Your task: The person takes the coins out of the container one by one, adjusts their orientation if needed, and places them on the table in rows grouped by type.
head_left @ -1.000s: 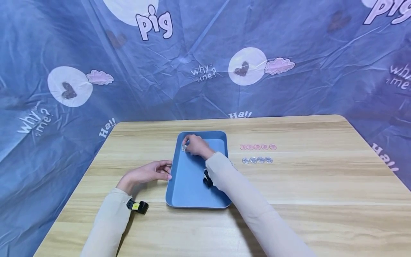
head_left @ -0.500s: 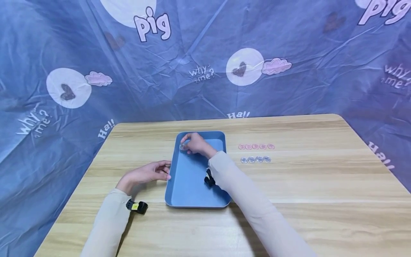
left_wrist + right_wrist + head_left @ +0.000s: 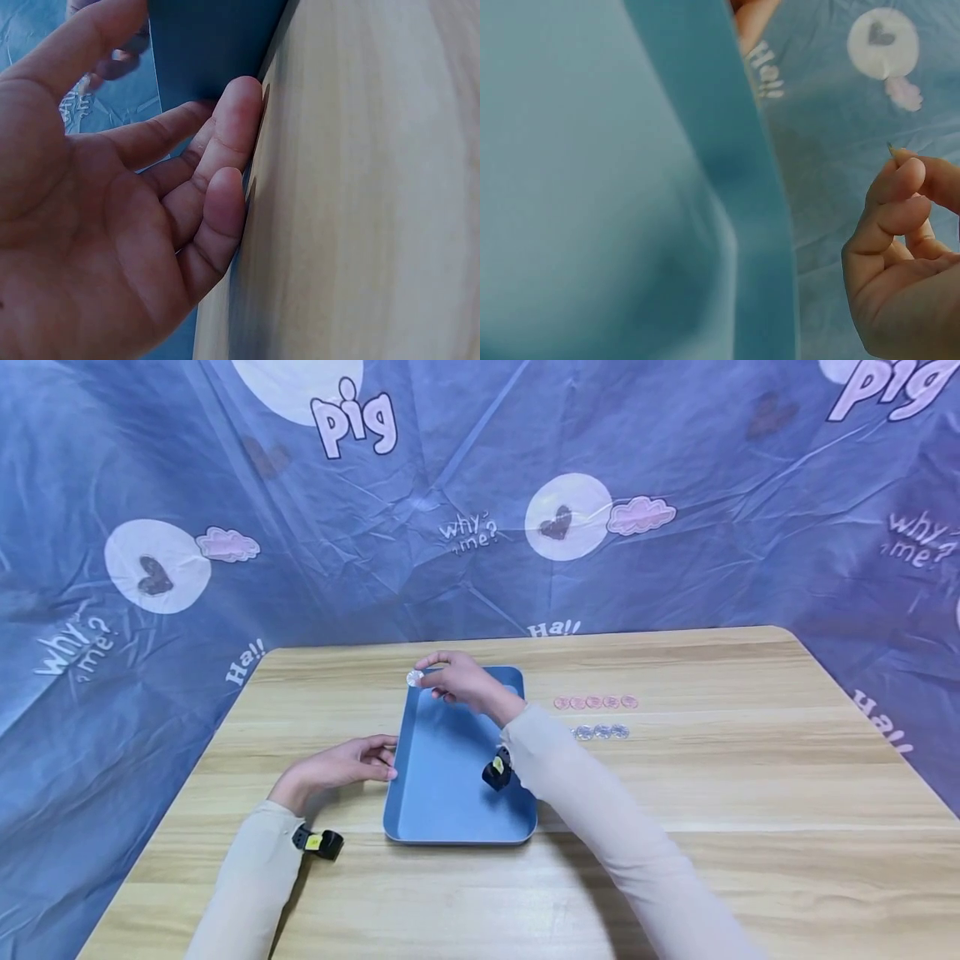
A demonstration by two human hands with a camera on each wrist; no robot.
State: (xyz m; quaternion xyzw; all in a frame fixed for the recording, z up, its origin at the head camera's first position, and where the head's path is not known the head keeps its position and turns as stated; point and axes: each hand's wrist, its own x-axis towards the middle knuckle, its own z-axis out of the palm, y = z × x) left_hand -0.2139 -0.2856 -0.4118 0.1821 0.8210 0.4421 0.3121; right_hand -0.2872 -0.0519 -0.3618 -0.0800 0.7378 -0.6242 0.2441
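My right hand (image 3: 467, 681) pinches a small clear round token (image 3: 414, 678) between thumb and forefinger, over the far left corner of the blue tray (image 3: 450, 802). In the right wrist view the token (image 3: 891, 149) shows edge-on as a thin sliver at the fingertips. My left hand (image 3: 341, 768) holds the tray's left side, its thumb at the rim. In the left wrist view several of its fingers (image 3: 225, 202) curl low against the tray's outer wall (image 3: 214, 45), close to the tabletop. The thumb's tip is hidden there behind the wall.
Right of the tray lie two straight rows on the wooden table (image 3: 712, 827): several pink tokens (image 3: 594, 702) at the back and several clear tokens (image 3: 602, 732) in front. My right sleeve partly covers the front row's left end. A blue printed cloth (image 3: 450, 577) hangs behind the table.
My right hand has lifted the clear token from inside the tray up to the far left rim, moving away and slightly left. The left hand stays at the tray's side.
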